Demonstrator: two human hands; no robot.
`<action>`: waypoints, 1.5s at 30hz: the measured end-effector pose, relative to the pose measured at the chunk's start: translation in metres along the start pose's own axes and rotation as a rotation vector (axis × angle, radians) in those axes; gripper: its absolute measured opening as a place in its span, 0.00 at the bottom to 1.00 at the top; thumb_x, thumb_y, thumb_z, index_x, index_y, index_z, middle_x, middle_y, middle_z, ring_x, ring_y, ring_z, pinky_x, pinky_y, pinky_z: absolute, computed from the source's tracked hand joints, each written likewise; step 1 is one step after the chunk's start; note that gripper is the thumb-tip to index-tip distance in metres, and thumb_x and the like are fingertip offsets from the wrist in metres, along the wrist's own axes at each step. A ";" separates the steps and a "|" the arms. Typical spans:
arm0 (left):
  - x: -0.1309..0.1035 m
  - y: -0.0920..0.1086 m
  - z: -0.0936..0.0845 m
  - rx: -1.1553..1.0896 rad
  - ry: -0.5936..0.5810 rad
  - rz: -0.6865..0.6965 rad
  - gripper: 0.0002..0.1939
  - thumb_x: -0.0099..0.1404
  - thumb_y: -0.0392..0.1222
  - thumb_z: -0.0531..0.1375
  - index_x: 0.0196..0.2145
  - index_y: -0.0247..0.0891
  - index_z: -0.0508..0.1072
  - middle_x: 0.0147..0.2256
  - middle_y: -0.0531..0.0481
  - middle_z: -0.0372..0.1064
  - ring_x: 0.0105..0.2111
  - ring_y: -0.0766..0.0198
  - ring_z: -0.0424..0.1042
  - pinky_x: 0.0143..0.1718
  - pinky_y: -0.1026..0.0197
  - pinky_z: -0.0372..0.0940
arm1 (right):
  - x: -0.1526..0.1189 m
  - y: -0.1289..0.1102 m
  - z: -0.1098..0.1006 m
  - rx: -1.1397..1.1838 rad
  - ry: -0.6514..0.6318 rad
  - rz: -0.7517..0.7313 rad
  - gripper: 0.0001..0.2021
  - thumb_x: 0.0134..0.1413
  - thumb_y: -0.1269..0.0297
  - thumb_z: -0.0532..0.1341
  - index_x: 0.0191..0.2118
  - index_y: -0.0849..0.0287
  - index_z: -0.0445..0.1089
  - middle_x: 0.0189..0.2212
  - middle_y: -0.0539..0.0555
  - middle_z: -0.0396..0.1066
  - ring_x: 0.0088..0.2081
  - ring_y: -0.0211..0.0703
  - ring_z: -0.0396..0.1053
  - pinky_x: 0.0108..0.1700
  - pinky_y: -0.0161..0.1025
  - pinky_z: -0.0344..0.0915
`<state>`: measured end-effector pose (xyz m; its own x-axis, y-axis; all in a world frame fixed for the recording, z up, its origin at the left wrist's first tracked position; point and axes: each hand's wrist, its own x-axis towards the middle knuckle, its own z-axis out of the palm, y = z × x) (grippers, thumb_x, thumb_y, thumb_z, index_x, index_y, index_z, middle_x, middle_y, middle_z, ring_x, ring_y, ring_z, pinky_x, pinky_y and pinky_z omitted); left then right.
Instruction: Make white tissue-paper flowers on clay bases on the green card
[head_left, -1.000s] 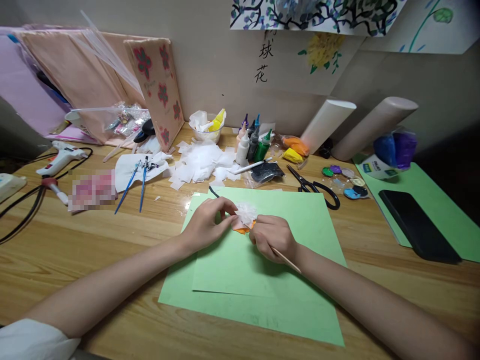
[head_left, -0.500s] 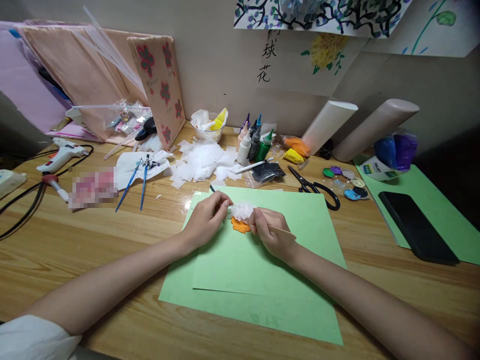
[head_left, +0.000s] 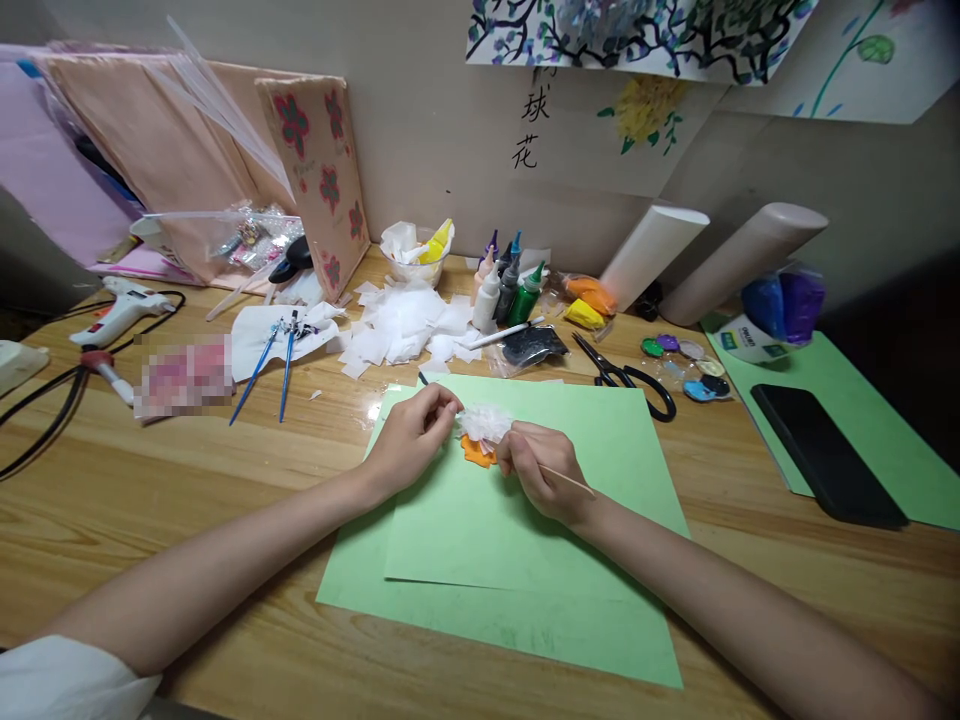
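A fluffy white paper piece lies on the green sheets, with a flat orange shape at its near edge. My left hand is closed at the left of the white piece, thumb and forefinger pinched together; what they hold is too small to make out. From the right, my right hand grips a thin wooden stick, whose back end sticks out toward the wrist. Its fingers are at the right edge of the white piece and partly hide the stick's front end.
Behind the sheets lie white paper squares, small paint bottles, a black packet and black scissors. A black phone lies at the right. Brushes and a glue gun are at the left.
My right hand has turned slightly, and the stick now looks thinner and angled a little more downward. My left hand stays at the white piece. The view has shifted slightly.
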<state>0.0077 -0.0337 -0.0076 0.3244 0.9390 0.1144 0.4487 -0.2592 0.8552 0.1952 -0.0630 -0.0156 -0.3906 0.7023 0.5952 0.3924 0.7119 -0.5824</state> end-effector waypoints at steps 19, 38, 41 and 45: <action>-0.002 0.003 0.001 0.048 -0.126 0.119 0.08 0.64 0.43 0.54 0.37 0.37 0.68 0.23 0.56 0.62 0.22 0.70 0.59 0.26 0.66 0.55 | 0.004 -0.001 0.002 0.198 -0.002 0.496 0.24 0.65 0.57 0.44 0.18 0.58 0.58 0.13 0.45 0.55 0.17 0.33 0.55 0.24 0.33 0.56; -0.004 0.005 0.000 0.268 -0.172 0.249 0.08 0.65 0.41 0.53 0.34 0.38 0.70 0.24 0.54 0.68 0.25 0.67 0.63 0.32 0.63 0.56 | -0.002 0.000 0.002 0.119 0.035 0.185 0.22 0.65 0.65 0.43 0.20 0.58 0.58 0.16 0.48 0.58 0.21 0.35 0.57 0.28 0.36 0.57; -0.004 0.005 0.000 0.267 -0.143 0.225 0.08 0.66 0.41 0.51 0.34 0.38 0.69 0.23 0.54 0.66 0.25 0.67 0.62 0.32 0.63 0.55 | -0.001 0.003 0.004 0.137 0.011 0.238 0.22 0.66 0.64 0.42 0.20 0.58 0.57 0.17 0.48 0.57 0.22 0.35 0.58 0.29 0.35 0.57; -0.003 0.005 -0.001 0.179 -0.099 0.132 0.10 0.67 0.41 0.49 0.34 0.38 0.68 0.24 0.54 0.64 0.25 0.67 0.62 0.29 0.64 0.55 | 0.002 0.006 0.005 0.151 0.011 0.290 0.22 0.66 0.63 0.43 0.19 0.57 0.53 0.16 0.47 0.55 0.21 0.34 0.56 0.28 0.35 0.55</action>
<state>0.0080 -0.0371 -0.0028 0.4663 0.8698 0.1612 0.5347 -0.4223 0.7319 0.1924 -0.0572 -0.0204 -0.2708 0.8766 0.3978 0.3576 0.4753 -0.8039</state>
